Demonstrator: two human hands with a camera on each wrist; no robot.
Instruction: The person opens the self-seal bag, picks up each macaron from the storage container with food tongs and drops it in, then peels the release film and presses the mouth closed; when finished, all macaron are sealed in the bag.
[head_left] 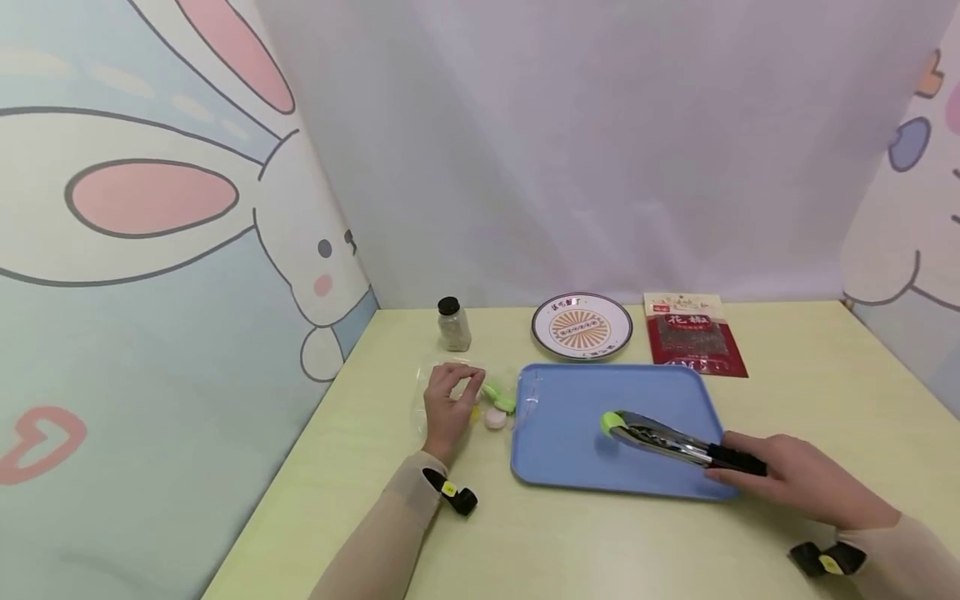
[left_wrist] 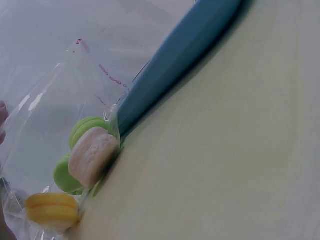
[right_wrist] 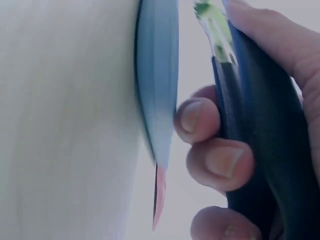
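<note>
My right hand [head_left: 813, 483] grips the black handles of metal tongs [head_left: 667, 440], its fingers curled round them in the right wrist view. Between the tong tips is a light green macaron [head_left: 612, 422], held over the blue tray [head_left: 555, 467]. Left of the tray, my left hand [head_left: 448, 408] pinches a clear plastic bag [left_wrist: 60, 95], which stands up in a peak in the left wrist view. The bag contains green macarons [left_wrist: 67, 175], a pale pink macaron [left_wrist: 91, 157] and a yellow macaron [left_wrist: 52, 209].
Behind the bag stands a small jar [head_left: 454, 327] with a black lid. A round patterned plate [head_left: 551, 329] lies behind the tray, with a red spice packet [head_left: 667, 354] to its right. Curtains with rabbit drawings border the pale table [head_left: 600, 550].
</note>
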